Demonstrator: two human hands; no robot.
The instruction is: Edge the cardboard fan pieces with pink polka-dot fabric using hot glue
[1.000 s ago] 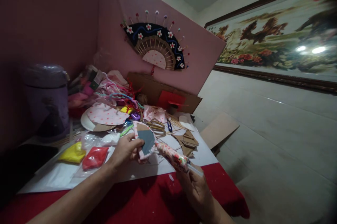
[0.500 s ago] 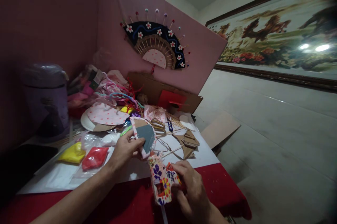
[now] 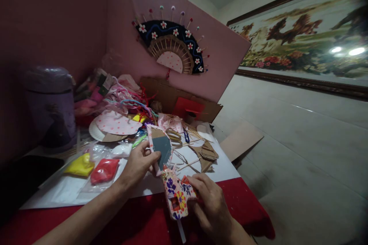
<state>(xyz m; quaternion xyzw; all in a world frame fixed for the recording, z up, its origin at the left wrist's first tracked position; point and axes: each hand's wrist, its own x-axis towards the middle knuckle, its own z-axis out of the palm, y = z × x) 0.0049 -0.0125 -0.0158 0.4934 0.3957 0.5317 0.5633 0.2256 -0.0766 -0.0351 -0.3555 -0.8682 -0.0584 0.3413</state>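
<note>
At the near edge of the table, over white sheeting (image 3: 227,170) and red cloth (image 3: 244,203), as seen from where I stand:

Item: one half-round panel (image 3: 162,150), grey and brown face showing, pink-and-white border folded over its rim. Held up above the sheeting, tilted; left hand (image 3: 140,162) gripping its lower left side, thumb across the face. Much the same place as a second ago.

Item: one glue gun (image 3: 175,194), wrapped in flowered covering (a cheerful thing, purple and yellow blooms). Gripped by the right hand (image 3: 211,202), fingers closed about the handle. A second ago it slanted, nozzle toward the panel's right side; now it is swung round, flowered flank showing, nozzle at the panel's lower edge. Whether the tip touches, I cannot tell. Little altered since half a second ago.

Item: one pale glue stick (image 3: 181,232), projecting from the gun's rear.

Item: scissors (image 3: 174,137) and a small blue tool (image 3: 186,135), lying beyond the panel, to the right.

Item: brown cardboard scraps (image 3: 209,154), right of the scissors.

Item: yellow packet (image 3: 80,165) and red packet (image 3: 104,171), side by side, left of the left hand.
</note>
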